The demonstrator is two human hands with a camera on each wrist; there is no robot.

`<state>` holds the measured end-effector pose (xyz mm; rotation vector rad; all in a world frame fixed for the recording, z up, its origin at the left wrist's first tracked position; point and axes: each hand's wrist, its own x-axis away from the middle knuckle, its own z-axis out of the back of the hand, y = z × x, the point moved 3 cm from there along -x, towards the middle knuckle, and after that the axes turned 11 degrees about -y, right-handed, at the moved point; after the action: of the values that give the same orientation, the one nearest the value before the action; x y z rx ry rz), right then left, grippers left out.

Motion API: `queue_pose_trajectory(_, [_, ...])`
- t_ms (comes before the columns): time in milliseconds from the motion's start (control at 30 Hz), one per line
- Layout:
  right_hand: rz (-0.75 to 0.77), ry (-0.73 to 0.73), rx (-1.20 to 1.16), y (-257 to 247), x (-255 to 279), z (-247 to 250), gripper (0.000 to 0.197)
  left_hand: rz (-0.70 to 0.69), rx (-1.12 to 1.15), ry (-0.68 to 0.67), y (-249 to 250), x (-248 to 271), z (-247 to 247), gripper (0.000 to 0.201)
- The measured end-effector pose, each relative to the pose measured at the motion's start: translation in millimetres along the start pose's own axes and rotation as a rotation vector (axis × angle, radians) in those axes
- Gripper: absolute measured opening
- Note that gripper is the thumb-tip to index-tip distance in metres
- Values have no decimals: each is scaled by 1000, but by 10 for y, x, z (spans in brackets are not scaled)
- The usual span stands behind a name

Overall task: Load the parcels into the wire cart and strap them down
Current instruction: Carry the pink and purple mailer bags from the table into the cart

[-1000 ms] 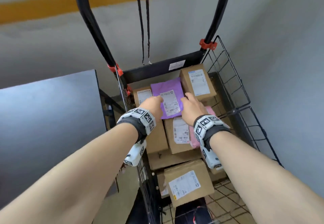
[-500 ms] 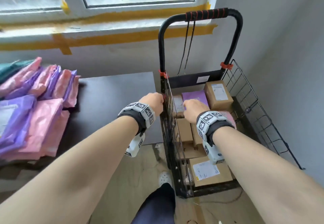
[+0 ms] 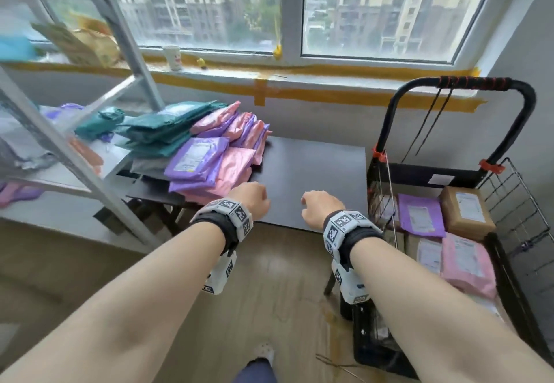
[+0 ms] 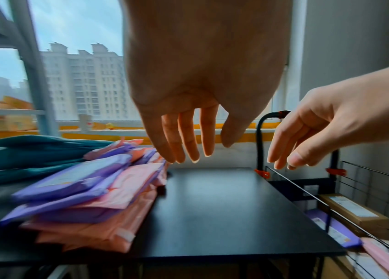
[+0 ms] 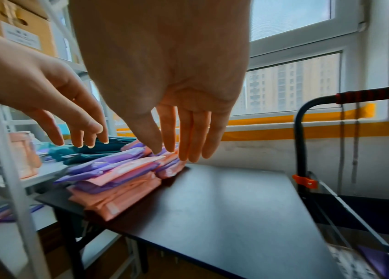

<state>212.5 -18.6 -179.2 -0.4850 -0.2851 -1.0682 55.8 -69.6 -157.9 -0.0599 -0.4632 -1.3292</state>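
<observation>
A pile of purple and pink parcels (image 3: 212,163) (image 4: 88,198) (image 5: 117,177) lies on the left part of a black table (image 3: 314,178). My left hand (image 3: 251,198) (image 4: 188,143) hangs empty over the table's front edge, right beside the pile, fingers straight and loose. My right hand (image 3: 319,207) (image 5: 179,143) hovers empty over the table's middle, fingers relaxed. The black wire cart (image 3: 515,202) stands to the right of the table and holds a purple parcel (image 3: 421,214), a cardboard box (image 3: 466,211) and a pink parcel (image 3: 467,265). Thin black cords (image 3: 431,121) hang from its handle.
Green parcels (image 3: 162,130) are stacked behind the pile. A grey metal shelf rack (image 3: 75,154) stands at the left. A white cup (image 3: 172,57) sits on the window sill. The floor lies between me and the table.
Both hands left the purple parcel in the cart and swung left to the table. The view turned from the cart to the parcel pile.
</observation>
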Motion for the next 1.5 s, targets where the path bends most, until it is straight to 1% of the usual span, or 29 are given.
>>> queue_pose_trajectory(167, [114, -51, -10, -745, -357, -50, 36, 119, 87, 46, -832, 88, 273, 30])
queue_pose_trajectory(300, [153, -59, -41, -1249, -759, -45, 36, 178, 135, 36, -1527, -85, 388, 29])
queue_pose_trajectory(367, [168, -65, -102, -1458, -995, -46, 36, 206, 159, 18, -1846, -223, 429, 32])
queue_pose_trajectory(500, [118, -71, -333, -1832, -1538, -48, 38, 196, 210, -33, -2408, -612, 566, 43])
queue_pose_trajectory(667, [-12, -33, -652, -2159, -2120, -112, 58, 190, 267, -111, -3047, -1143, 606, 52])
queue_pose_trajectory(733, [-54, -11, -745, -2240, -2299, -147, 61, 191, 299, -146, -3225, -1335, 528, 53])
queue_pose_trajectory(867, [-113, -1, -912, -2301, -2500, -197, 57, 158, 448, -185, -3416, -1625, 340, 49])
queue_pose_trajectory(1000, [-180, 7, -1056, -2310, -2611, -208, 60, 146, 649, -108, -3516, -1764, 297, 45])
queue_pose_trajectory(1100, [-172, 4, -1138, -2364, -2616, -198, 60, 137, 737, -93, -3537, -1770, 309, 46])
queue_pose_trajectory(1233, [-160, 25, -1182, -2349, -2557, -212, 71, 137, 821, -164, -3531, -1735, 344, 56])
queue_pose_trajectory(1367, [-132, 84, -1214, -2245, -2405, -208, 72, 46, 906, -225, -3402, -1630, 416, 49])
queue_pose_trajectory(1500, [-104, 153, -1219, -2060, -2154, -122, 74, -8, 914, -235, -3181, -1542, 503, 57])
